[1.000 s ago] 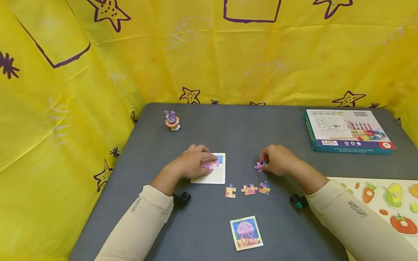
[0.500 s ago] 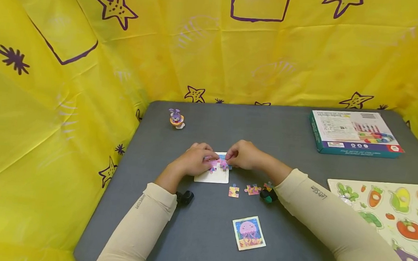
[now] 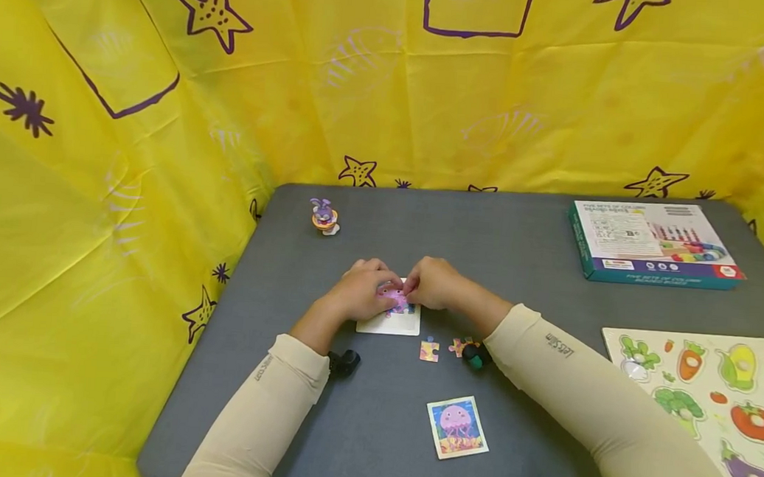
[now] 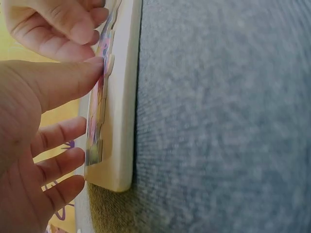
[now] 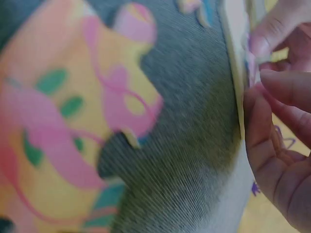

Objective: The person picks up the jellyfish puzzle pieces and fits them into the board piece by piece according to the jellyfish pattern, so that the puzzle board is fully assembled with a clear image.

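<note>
In the head view, a white puzzle tray [image 3: 385, 327] holds joined pink and blue jellyfish puzzle pieces [image 3: 394, 302]. My left hand [image 3: 363, 290] lies over the tray's left side. Its straight thumb [image 4: 80, 77] presses on the pieces, while the other fingers [image 4: 60, 165] extend along the tray's side. At the tray's right side, my right hand [image 3: 435, 283] pinches a puzzle piece between thumb and fingertips, right at the joined pieces; the fingers hide most of it. Loose yellow-pink puzzle pieces lie in front, one [image 3: 429, 350] in full view and another [image 3: 459, 347] partly behind the right wrist camera.
A jellyfish picture card [image 3: 457, 426] lies nearer on the grey table [image 3: 368, 430]. A purple rabbit figurine [image 3: 324, 217] stands at the back left. A teal-sided box [image 3: 654, 244] is at the back right, with a vegetable board [image 3: 710, 398] in front of it.
My right hand has carried a puzzle piece leftward from the table to the tray, up against the joined pieces. My left hand has stayed at the tray's left side.
</note>
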Demonstrator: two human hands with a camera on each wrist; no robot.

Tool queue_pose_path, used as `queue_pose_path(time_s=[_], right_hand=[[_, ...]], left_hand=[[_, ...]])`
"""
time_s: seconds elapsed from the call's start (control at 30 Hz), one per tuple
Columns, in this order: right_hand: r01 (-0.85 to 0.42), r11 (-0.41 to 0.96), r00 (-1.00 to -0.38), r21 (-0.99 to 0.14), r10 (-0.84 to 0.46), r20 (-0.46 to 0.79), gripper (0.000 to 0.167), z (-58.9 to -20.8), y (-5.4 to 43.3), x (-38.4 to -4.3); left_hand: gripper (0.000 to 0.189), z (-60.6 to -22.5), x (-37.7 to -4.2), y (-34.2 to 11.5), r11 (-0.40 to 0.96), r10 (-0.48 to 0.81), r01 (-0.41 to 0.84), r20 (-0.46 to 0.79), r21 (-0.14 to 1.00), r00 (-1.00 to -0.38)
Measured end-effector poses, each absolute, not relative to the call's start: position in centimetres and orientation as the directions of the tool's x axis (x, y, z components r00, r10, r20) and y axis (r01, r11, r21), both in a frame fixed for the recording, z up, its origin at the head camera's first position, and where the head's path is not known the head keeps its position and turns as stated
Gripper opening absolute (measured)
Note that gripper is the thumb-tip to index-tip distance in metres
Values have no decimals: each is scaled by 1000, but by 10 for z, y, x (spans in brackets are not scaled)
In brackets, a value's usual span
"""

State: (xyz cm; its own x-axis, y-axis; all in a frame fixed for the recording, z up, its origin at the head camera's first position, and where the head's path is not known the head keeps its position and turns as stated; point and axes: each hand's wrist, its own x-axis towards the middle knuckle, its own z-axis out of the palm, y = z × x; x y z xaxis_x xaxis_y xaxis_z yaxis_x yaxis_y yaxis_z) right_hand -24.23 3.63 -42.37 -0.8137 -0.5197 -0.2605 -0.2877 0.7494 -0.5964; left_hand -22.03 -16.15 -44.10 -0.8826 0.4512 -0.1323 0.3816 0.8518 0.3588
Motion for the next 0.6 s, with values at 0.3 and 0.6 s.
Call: queue_pose_path(time_s=[0.3, 0.6], right_hand=[[-289, 803, -836, -521, -477, -272, 14, -427, 40, -245], [-420, 821, -814, -388, -529, -240, 18, -416, 53, -211]], left_hand=[[26, -441, -221, -159, 869, 403, 323, -156, 375, -902], [25, -443, -225, -159, 876, 425, 350, -188, 331, -886]])
